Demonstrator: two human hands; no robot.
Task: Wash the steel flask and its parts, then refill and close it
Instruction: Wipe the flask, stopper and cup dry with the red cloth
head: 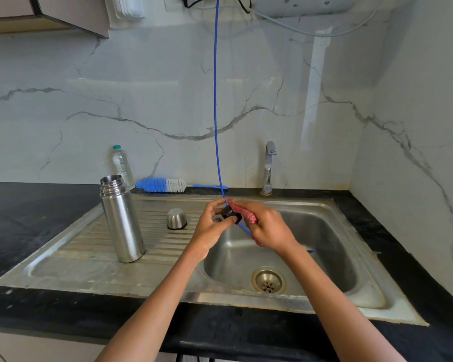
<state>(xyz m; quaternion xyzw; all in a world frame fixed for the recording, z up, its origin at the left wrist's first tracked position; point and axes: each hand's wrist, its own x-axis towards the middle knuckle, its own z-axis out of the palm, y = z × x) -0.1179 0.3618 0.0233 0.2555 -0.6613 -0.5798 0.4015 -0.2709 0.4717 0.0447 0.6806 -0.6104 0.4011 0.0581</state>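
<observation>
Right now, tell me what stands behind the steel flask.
Behind the flask stands a clear plastic bottle with a teal cap, against the wall. The flask covers its base, so that part cannot be seen.

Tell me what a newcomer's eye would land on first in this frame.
Both hands meet over the sink basin: the left hand holds a small black stopper, the right hand rubs it with a pink scrubber. A blue hose hangs from above into them. The open steel flask stands upright on the drainboard, its steel cup upturned beside it.
</observation>
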